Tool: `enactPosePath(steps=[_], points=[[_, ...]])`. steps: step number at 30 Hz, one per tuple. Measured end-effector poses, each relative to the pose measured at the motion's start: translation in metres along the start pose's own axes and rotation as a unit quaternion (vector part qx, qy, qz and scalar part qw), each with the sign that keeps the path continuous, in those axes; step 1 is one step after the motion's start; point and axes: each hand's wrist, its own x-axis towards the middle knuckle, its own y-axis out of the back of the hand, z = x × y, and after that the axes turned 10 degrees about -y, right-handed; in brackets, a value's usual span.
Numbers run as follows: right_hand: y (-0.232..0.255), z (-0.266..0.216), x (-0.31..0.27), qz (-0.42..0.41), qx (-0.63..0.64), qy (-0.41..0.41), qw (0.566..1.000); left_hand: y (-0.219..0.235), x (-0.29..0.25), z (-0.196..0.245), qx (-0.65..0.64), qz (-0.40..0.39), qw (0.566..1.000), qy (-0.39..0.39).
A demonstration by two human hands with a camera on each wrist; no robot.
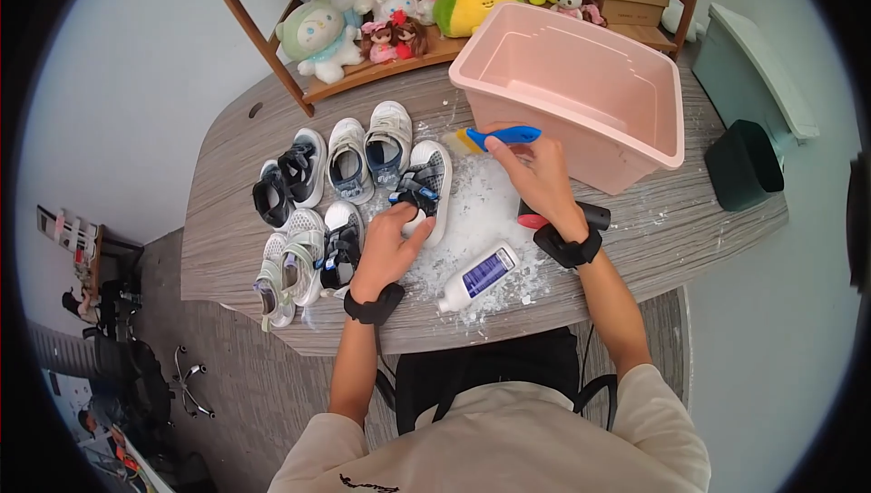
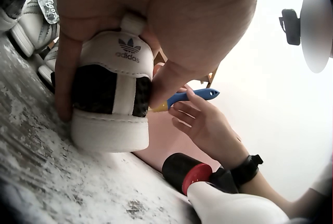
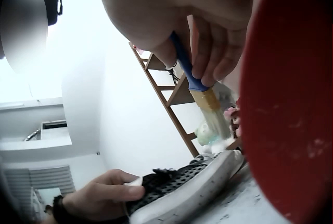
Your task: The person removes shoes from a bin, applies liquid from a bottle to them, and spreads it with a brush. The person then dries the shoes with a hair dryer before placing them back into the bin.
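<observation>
My left hand (image 1: 388, 253) grips the heel of a black-and-white sneaker (image 1: 437, 175), its toe pointing away from me. In the left wrist view, fingers and thumb clasp both sides of the heel (image 2: 112, 133), which bears an adidas logo. A blue-handled brush (image 1: 517, 135) with a yellow band and pale bristles is pinched in my right hand (image 1: 542, 183). The right wrist view has the bristles (image 3: 217, 125) pointing down, close over the sneaker's toe. White powder (image 1: 485, 203) lies thick on the table beside the shoe.
Several small shoes (image 1: 347, 162) stand left of the sneaker. A white bottle (image 1: 485, 277) lies in the powder. Near my right wrist is a black cylinder (image 1: 594, 216) with a red end. Behind are a pink bin (image 1: 581, 139) and a wooden shelf (image 1: 354, 85) of plush toys.
</observation>
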Motion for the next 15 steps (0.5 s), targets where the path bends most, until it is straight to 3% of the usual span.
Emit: enactPosePath(steps=[2, 4, 7, 11, 13, 15], points=[[-0.002, -0.002, -0.004, -0.015, 0.026, -0.015, 0.999, 0.0, -0.001, 0.0, -0.001, -0.009, 1.0, 0.013], [-0.003, -0.002, -0.008, -0.082, 0.129, -0.092, 0.984, -0.001, -0.001, -0.002, 0.006, -0.004, 1.0, 0.013], [-0.005, -0.002, -0.013, -0.127, 0.146, -0.128, 0.973, 0.001, -0.001, 0.001, -0.029, 0.004, 0.998, 0.05], [-0.007, -0.006, -0.013, -0.187, 0.163, -0.123, 0.961, 0.004, -0.004, -0.006, -0.025, 0.011, 0.996, 0.088], [-0.005, -0.007, -0.014, -0.251, 0.184, -0.136, 0.94, 0.007, -0.003, 0.001, -0.062, 0.02, 0.987, 0.148], [-0.005, -0.007, -0.017, -0.27, 0.183, -0.144, 0.934, 0.005, -0.004, -0.002, -0.059, 0.032, 0.989, 0.133]])
